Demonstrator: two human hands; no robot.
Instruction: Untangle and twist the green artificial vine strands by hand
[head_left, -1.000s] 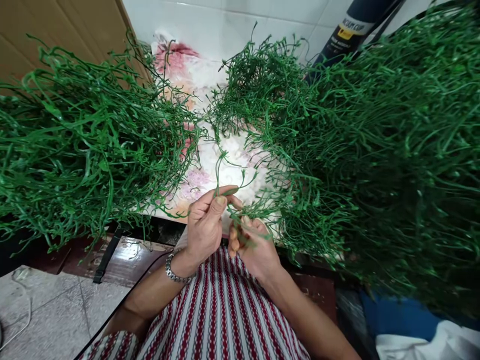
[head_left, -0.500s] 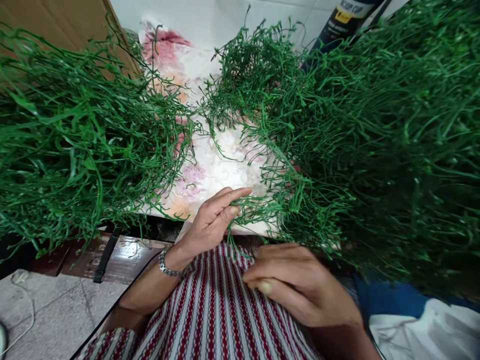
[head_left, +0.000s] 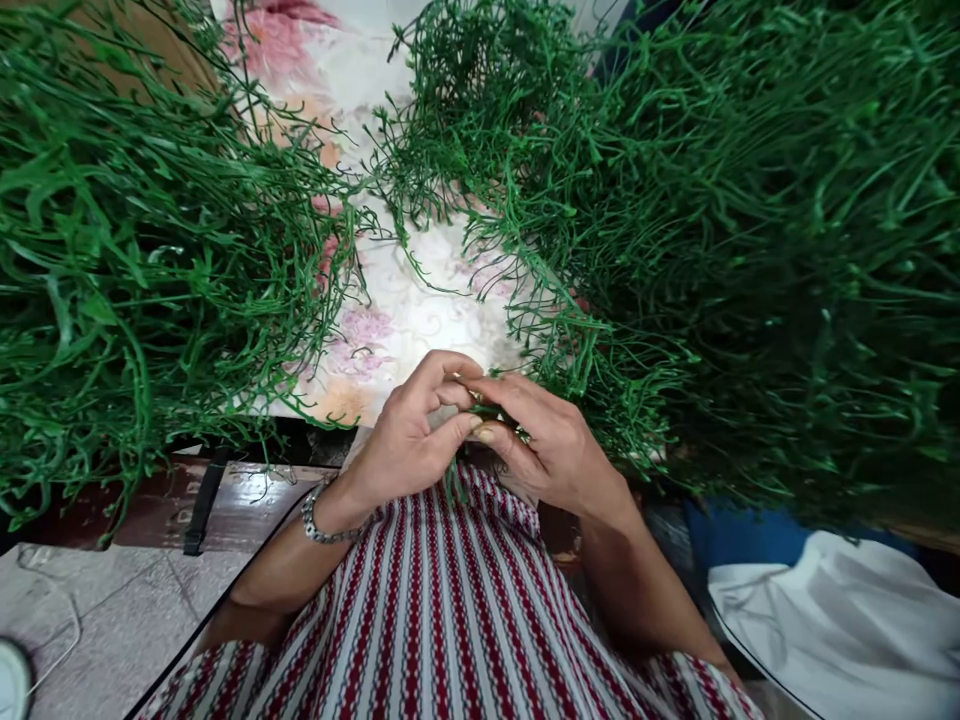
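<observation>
Right hand [head_left: 559, 440] rejoined left hand [head_left: 416, 430]; both pinch one stem bunch [head_left: 489, 410].

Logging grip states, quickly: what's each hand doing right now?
Left hand: closed, pinching thin green plant stems.
Right hand: fingertips at the same stems; whether gripping cannot be told.

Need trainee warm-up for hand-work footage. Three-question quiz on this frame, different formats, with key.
1. True or false: the white cloth lies on the person's right.
2. What shows between the left pile and right pile? A: bare wood. B: floral cover. C: steel tray.
3. Fill in: the left hand and right hand are close together, at green ____.

Key: 1 true; 2 B; 3 stems.
</observation>
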